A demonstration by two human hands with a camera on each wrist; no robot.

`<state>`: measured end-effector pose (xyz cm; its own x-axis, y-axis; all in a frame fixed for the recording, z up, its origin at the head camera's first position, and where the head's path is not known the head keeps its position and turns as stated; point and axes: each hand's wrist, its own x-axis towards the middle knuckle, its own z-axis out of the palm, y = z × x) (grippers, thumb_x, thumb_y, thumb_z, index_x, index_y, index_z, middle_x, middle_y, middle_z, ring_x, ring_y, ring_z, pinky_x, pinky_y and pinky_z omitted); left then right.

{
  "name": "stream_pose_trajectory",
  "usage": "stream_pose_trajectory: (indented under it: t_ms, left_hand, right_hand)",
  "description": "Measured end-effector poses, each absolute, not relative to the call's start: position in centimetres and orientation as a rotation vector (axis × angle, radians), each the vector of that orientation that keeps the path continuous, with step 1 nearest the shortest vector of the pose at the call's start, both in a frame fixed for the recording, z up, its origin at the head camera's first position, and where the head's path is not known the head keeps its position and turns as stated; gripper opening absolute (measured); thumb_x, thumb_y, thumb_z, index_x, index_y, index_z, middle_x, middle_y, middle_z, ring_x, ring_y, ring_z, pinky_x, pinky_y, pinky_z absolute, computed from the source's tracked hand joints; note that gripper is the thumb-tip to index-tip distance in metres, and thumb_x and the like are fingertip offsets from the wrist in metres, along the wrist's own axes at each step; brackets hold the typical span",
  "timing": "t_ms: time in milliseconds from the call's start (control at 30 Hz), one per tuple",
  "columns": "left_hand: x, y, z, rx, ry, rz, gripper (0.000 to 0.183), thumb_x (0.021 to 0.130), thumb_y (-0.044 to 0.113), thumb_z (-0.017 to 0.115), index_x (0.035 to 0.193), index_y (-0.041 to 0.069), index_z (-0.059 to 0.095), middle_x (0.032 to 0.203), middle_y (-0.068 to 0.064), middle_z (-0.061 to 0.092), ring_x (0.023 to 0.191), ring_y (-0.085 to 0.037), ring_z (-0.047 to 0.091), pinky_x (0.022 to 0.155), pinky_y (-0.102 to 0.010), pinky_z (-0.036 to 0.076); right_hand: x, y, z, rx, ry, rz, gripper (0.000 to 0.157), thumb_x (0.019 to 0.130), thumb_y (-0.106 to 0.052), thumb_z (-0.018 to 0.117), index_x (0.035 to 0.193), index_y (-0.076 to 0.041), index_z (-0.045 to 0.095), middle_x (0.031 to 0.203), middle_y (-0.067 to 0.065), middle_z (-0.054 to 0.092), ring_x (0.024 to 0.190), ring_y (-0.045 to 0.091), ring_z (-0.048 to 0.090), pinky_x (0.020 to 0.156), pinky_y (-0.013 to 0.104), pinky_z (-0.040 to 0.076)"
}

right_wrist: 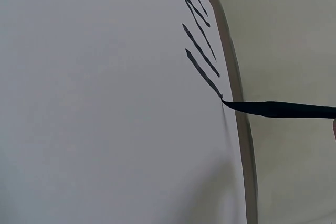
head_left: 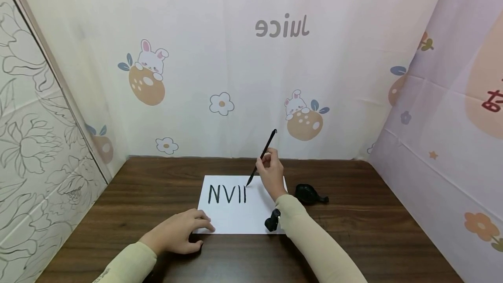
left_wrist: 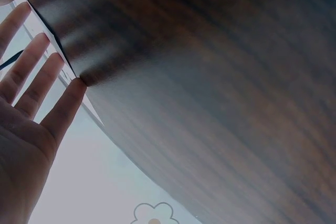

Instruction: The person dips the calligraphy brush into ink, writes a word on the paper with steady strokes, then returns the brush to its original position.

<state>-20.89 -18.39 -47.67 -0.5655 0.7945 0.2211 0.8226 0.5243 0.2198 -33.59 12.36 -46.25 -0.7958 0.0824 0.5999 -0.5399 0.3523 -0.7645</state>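
My right hand point(head_left: 271, 171) pinches the dark handle of a writing brush point(head_left: 265, 152), held tilted over the white paper point(head_left: 251, 219). In the right wrist view the tip of the brush point(right_wrist: 262, 108) meets the top end of the last black stroke point(right_wrist: 203, 72). Black brushed letters point(head_left: 227, 194), an N, a V and two upright strokes, run across the upper left half of the sheet. At the lower left corner of the paper lies my left hand point(head_left: 180, 230), fingers extended. The left wrist view shows its fingers point(left_wrist: 65, 103) spread, their tips on the surface.
A black rounded object with a narrow neck point(head_left: 308, 194) lies on the brown wooden table point(head_left: 353, 222), right of the paper. A small black camera point(head_left: 272, 222) sits at my right wrist. Printed curtains point(head_left: 188, 56) stand behind and at both sides.
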Motion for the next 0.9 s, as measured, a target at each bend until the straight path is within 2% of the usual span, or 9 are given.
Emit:
stream_pose_trajectory:
  t_ms: [367,600,900]
  left_hand:
    - [-20.90,-18.38,-47.73,-1.412,-2.654,-0.452,0.033,0.082,0.022,0.073,0.115,0.025,0.071,0.117,0.007,0.060,0.105,-0.012,0.059,0.086,-0.034,0.052]
    - [-20.92,-18.35,-47.71,-1.414,-2.659,-0.455,0.033,0.083,0.022,0.073,0.116,0.025,0.071,0.118,0.007,0.060,0.105,-0.012,0.059,0.086,-0.034,0.052]
    - [-20.87,-18.34,-47.62,-1.404,-2.672,-0.457,0.033,0.083,0.022,0.073,0.116,0.025,0.071,0.118,0.007,0.060,0.105,-0.012,0.059,0.085,-0.034,0.052]
  right_hand:
    - [-33.53,12.64,-46.27,0.406,-2.085,1.416,0.028,0.097,-0.007,0.061,0.123,-0.004,0.050,0.092,0.007,0.060,0.077,0.018,0.062,0.065,0.027,0.054]
    - [-33.41,12.78,-46.18,0.402,-2.094,1.399,0.028,0.097,-0.008,0.061,0.123,-0.010,0.051,0.091,0.006,0.060,0.079,0.018,0.061,0.066,0.028,0.053]
    - [-33.30,12.98,-45.99,0.405,-2.100,1.388,0.030,0.097,-0.007,0.061,0.126,-0.006,0.052,0.091,0.005,0.060,0.079,0.018,0.061,0.066,0.028,0.053]
